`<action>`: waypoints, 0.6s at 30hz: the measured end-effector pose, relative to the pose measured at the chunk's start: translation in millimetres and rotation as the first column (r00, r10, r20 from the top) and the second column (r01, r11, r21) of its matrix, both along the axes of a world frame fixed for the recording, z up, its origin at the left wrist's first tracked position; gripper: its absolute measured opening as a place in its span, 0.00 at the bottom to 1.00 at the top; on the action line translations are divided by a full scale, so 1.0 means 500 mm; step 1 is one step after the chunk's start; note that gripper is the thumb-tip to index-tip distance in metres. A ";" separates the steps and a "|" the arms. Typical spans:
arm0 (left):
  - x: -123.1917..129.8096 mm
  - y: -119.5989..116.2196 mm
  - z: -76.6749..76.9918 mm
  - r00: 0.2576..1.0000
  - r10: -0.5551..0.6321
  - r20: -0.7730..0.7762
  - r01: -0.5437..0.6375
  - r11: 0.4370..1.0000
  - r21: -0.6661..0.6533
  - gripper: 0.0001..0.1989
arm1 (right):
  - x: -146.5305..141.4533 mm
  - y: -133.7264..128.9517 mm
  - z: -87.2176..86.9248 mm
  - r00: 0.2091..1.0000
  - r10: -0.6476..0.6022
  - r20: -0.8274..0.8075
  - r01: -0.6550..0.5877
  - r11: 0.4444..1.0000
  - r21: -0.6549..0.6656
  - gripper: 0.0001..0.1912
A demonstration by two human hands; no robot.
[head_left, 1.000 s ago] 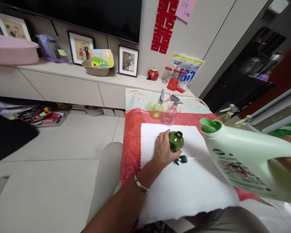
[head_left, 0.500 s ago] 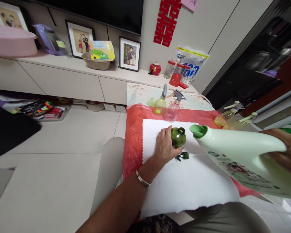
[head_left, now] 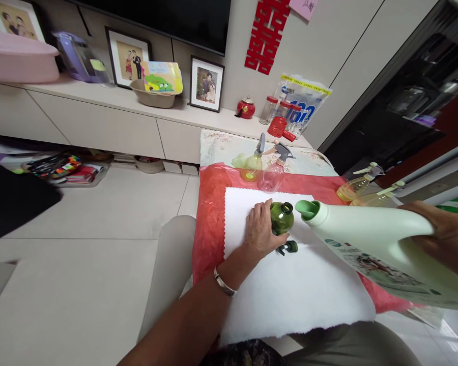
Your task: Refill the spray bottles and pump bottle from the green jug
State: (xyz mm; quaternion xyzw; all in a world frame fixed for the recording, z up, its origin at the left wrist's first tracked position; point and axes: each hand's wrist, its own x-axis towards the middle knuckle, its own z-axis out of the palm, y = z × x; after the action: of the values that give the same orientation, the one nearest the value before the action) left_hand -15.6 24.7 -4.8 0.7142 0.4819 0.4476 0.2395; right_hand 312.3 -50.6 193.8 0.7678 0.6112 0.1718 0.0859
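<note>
My left hand (head_left: 260, 229) is wrapped round a small green bottle (head_left: 281, 217) whose uncapped mouth faces up and slightly right. Just below it on the white cloth (head_left: 290, 295) lies a dark green pump top (head_left: 289, 247). On the right, my right hand (head_left: 442, 234) grips the handle of a large pale green jug (head_left: 370, 218). The jug is tilted on its side, with its green spout a short way right of the bottle mouth. No liquid stream shows between them. Part of my right hand is hidden behind the jug.
Behind the cloth stand a yellow spray bottle (head_left: 252, 166) and a pink spray bottle (head_left: 274, 173). More yellow spray bottles (head_left: 353, 187) are at the right edge of the red cover (head_left: 209, 223). A cabinet top (head_left: 122, 101) with frames, jars and a basin runs along the back.
The jug has shifted slightly left, bringing its spout closer to the bottle mouth. My left hand stays on the bottle, and the view has tilted a little.
</note>
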 end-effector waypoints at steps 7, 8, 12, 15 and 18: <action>-0.001 -0.001 0.006 1.000 -0.003 0.001 0.003 1.000 -0.011 0.48 | -0.053 0.012 0.018 0.994 -0.093 0.058 0.099 0.988 -0.114 0.31; -0.001 -0.001 0.006 1.000 -0.003 -0.001 0.003 1.000 -0.012 0.48 | -0.054 0.013 0.019 0.993 -0.093 0.067 0.101 0.987 -0.122 0.31; 0.000 -0.001 0.003 1.000 -0.006 -0.005 0.006 1.000 -0.020 0.48 | -0.052 0.014 0.019 0.994 -0.053 0.098 0.064 0.992 -0.111 0.32; 0.000 0.000 0.001 1.000 -0.010 -0.007 0.010 1.000 -0.026 0.49 | -0.050 0.017 0.020 0.994 -0.062 0.092 0.072 0.991 -0.115 0.32; 0.000 0.000 -0.001 1.000 -0.009 -0.007 0.009 1.000 -0.020 0.49 | -0.043 0.021 0.018 0.995 -0.059 0.084 0.068 0.991 -0.113 0.31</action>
State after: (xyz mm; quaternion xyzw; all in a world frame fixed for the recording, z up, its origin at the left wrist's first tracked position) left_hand -15.4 24.9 -5.2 0.7155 0.4839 0.4391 0.2471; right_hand 291.0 -40.0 202.9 0.7731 0.5914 0.1640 0.1604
